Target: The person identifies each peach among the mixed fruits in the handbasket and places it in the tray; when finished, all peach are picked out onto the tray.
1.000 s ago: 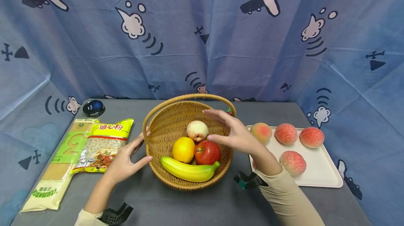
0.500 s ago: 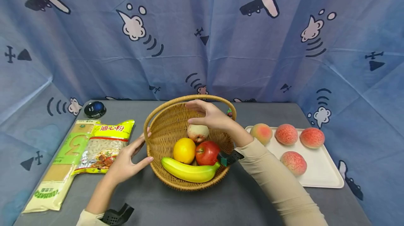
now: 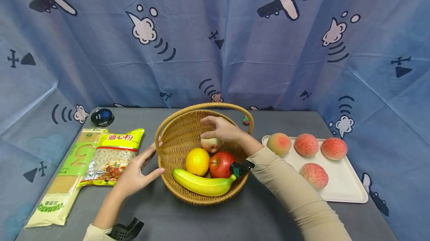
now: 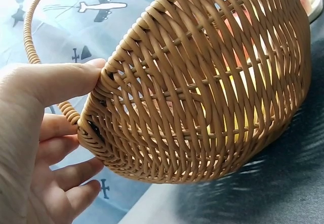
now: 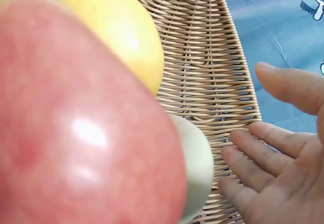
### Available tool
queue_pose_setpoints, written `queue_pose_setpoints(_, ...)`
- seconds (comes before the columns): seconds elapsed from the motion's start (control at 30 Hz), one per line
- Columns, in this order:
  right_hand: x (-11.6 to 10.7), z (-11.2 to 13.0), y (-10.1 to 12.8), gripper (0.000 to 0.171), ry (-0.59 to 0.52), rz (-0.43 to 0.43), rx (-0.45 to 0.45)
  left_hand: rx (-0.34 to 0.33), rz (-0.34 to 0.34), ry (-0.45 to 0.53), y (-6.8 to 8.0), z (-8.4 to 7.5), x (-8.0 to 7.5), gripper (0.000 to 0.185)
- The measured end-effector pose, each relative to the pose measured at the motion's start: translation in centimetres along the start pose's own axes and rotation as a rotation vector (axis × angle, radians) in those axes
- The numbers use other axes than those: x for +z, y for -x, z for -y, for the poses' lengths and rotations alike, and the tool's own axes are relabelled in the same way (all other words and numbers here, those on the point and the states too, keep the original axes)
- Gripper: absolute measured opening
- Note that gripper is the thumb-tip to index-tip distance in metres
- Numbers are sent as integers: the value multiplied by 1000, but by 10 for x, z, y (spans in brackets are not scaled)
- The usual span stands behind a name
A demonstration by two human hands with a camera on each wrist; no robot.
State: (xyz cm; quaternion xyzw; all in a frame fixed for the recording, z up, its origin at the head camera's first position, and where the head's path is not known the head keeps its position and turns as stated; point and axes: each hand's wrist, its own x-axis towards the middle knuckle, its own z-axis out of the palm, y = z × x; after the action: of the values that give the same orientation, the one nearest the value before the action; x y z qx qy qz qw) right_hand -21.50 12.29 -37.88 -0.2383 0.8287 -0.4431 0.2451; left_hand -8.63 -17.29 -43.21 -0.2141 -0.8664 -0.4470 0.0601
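Observation:
A wicker basket [image 3: 176, 134] with a tall hoop handle stands mid-table, tilted with its mouth towards me. In it lie a banana [image 3: 205, 185], an orange [image 3: 197, 161], a red apple [image 3: 221, 164] and a pale round fruit [image 3: 211, 146]. My left hand [image 3: 134, 175] holds the basket's left side; in the left wrist view the thumb [image 4: 71, 82] is at the rim and the fingers lie behind the handle's foot. My right hand [image 3: 221, 129] reaches over the pale fruit, partly covering it. Its fingers [image 5: 263, 153] are spread and relaxed, holding nothing.
On the right, a white tray [image 3: 342, 185] carries several peaches [image 3: 314, 176]. To the left lie a pasta bag [image 3: 112, 158] and a long noodle pack [image 3: 68, 177]. A round black tin [image 3: 102, 117] stands at the back left, before a blue curtain [image 3: 188, 46].
My right hand has moved left and further into the basket, over the pale fruit, then dropped slightly. My left hand has stayed at the basket's side.

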Motion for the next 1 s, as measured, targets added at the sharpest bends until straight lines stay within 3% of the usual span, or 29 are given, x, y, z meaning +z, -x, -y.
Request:
queue_pose_setpoints(0.3,4,-10,0,58,43,-40,94,-14,18,0,-2,-3,1,66)
queue_pose_setpoints(0.77,9,-17,-6,50,-19,-71,76,26,-19,-9,-1,-2,1,67)
queue_pose_setpoints(1.0,10,-20,-9,47,14,-133,176,-1,-6,-1,-2,-1,1,67)
